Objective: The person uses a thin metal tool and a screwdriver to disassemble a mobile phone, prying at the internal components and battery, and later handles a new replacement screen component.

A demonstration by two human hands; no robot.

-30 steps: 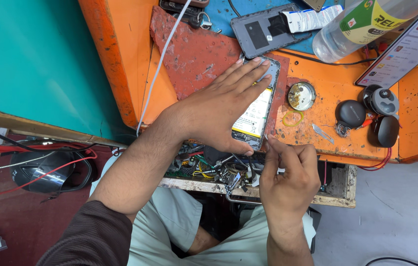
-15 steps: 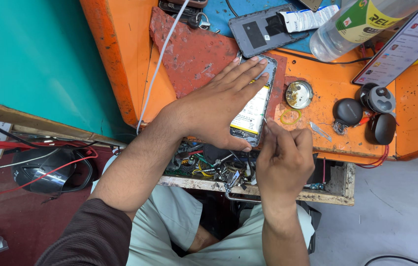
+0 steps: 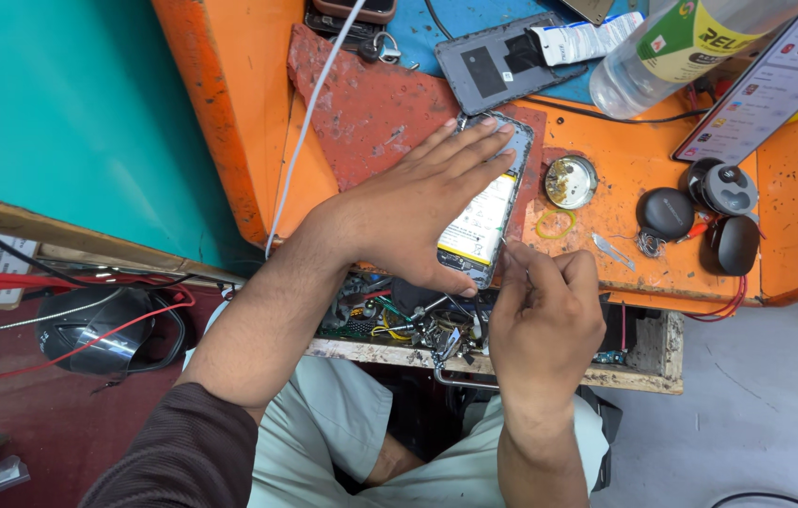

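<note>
Head view: flat hand [image 3: 408, 207] on glossy opened phone [image 3: 488, 221]

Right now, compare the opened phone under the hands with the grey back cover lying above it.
The opened phone lies pinned under the left hand, its insides and yellow-white battery exposed; the grey back cover lies untouched. The phone sits on red matting, the cover on blue. Both lie flat, similar in outline.

our left hand [image 3: 418, 212] flat, palm down, fingers spread and extended forward, forearm angled in from lower left, our right hand [image 3: 549, 315] curled into a loose fist, fingertips pinched together, wrist straight, forearm coming up from below
</note>
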